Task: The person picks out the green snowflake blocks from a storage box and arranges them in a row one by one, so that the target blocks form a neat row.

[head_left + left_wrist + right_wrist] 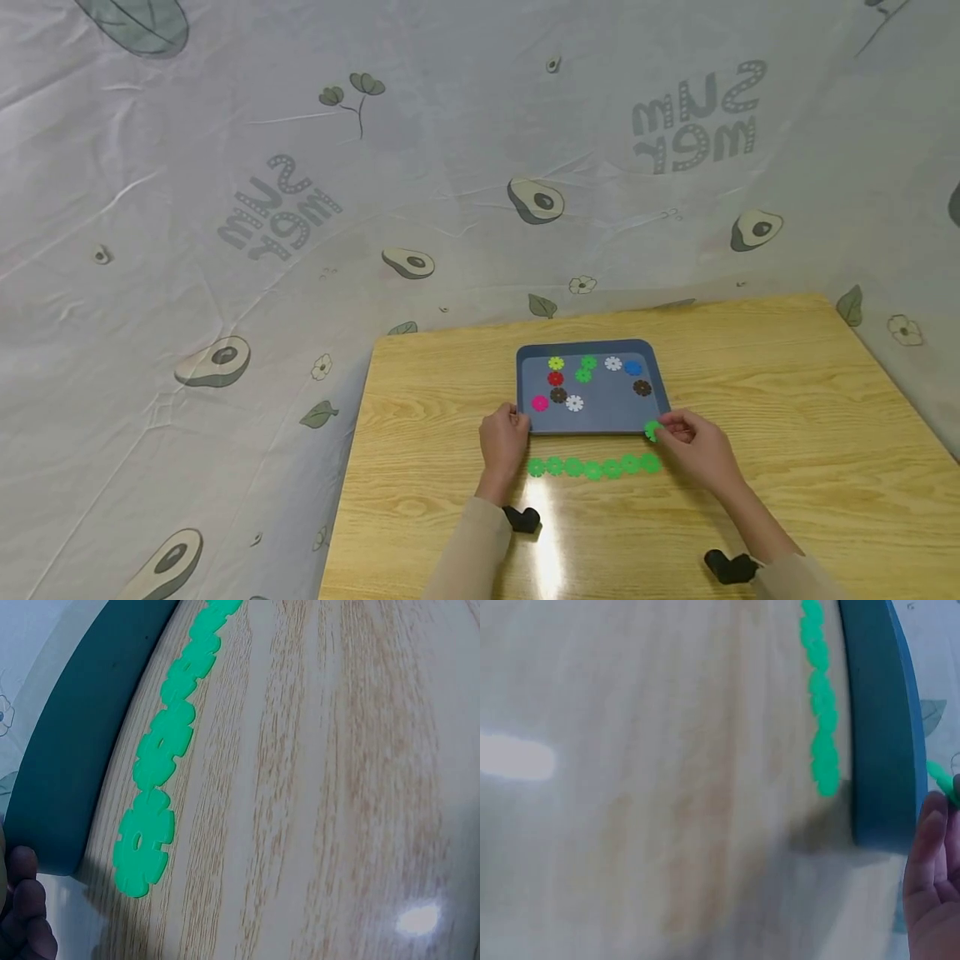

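In the head view my right hand (702, 451) pinches a green notched flower-shaped disc (652, 430) at the front right corner of the blue-grey tray (600, 432). The right wrist view shows this disc (939, 777) edge-on beside the tray wall. My left hand (503, 439) grips the tray's front left corner, its fingers curled there; the left wrist view shows only some fingertips (30, 900). A row of several green discs (593, 470) lies on the table in front of the tray, each close to its neighbour.
Inside the tray lie loose discs: yellow (556, 363), red (555, 378), pink (540, 403), blue (633, 367), and some brown, white and green ones. The wooden table (435, 392) meets a printed curtain (465, 233) behind. Black wrist pieces (525, 520) show by both sleeves.
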Demonstrator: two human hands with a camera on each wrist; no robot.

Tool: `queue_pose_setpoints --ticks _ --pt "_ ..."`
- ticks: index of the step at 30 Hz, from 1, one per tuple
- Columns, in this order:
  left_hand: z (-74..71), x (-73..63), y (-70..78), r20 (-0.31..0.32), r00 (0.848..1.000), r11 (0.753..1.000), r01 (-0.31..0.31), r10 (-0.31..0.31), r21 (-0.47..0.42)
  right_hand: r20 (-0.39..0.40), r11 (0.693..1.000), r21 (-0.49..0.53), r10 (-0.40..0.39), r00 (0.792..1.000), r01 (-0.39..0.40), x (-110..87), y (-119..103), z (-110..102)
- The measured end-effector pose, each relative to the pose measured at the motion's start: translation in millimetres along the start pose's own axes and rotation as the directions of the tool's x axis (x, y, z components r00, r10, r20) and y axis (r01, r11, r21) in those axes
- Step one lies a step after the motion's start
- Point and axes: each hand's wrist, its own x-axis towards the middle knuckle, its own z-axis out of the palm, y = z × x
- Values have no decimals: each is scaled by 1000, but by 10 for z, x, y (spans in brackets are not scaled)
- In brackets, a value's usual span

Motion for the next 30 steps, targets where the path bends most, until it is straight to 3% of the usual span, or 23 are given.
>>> queue_pose_setpoints --ticks 7,15,30 --pt "16 -6 -3 -24 999 1000 -28 28 0 30 998 -15 61 998 -61 -211 214 -66" --pt "14 -10 4 -35 999 999 -33 33 -11 66 991 -56 121 990 -118 -291 398 -13" --pt "43 -8 -27 -29 999 1000 -17 18 6 28 983 -169 84 996 -78 -286 420 117"
